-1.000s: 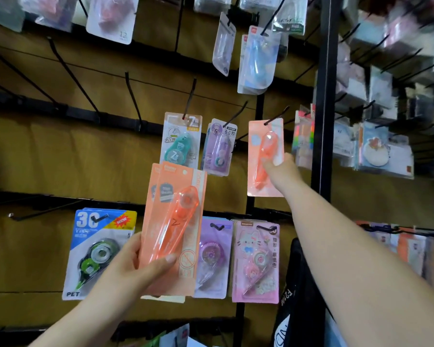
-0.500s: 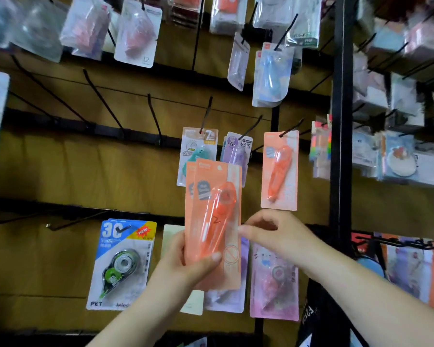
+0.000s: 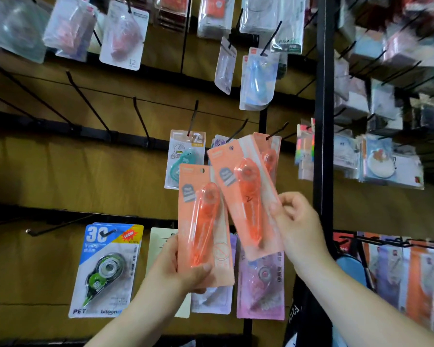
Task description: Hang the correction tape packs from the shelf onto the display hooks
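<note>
Orange card backing under glossy clear plastic blisters is seen on both held correction tape packs (image 3: 206, 226) (image 3: 246, 196); hooks (image 3: 85, 98) look like matt black metal; the wall panel (image 3: 60, 176) appears wood-like.

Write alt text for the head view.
The left hand grips an upright orange pack of correction tape; the right hand pinches a tilted orange pack in front of a hanging orange pack. Other packs hang on black hooks behind.

Bare hooks (image 3: 87, 102) jutted over open board (image 3: 73, 176) at left; hung packs (image 3: 183, 159) and a post (image 3: 323, 121) crowded the right.
</note>
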### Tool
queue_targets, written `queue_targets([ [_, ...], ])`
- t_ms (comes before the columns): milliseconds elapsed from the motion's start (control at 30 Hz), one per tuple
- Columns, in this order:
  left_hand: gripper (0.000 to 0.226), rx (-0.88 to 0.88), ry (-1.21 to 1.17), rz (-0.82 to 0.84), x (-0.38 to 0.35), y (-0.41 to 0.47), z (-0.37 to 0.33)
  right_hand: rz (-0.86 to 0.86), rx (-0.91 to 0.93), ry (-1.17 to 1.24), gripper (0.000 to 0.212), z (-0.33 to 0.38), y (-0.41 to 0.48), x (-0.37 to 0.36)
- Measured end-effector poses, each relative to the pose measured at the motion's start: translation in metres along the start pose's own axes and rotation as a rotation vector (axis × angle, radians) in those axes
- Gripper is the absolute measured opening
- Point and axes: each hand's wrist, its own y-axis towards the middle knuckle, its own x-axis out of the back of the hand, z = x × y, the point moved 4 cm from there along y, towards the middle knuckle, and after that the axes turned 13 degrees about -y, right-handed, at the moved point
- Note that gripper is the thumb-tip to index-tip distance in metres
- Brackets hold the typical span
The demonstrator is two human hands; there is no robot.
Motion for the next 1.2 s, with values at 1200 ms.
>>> queue_targets([
  [1200,0.039,0.046,0.092,-0.055,0.022,0.002,-0.002,-0.289,-0.270,-0.106,0.024,-0.025,0.079,0.017],
])
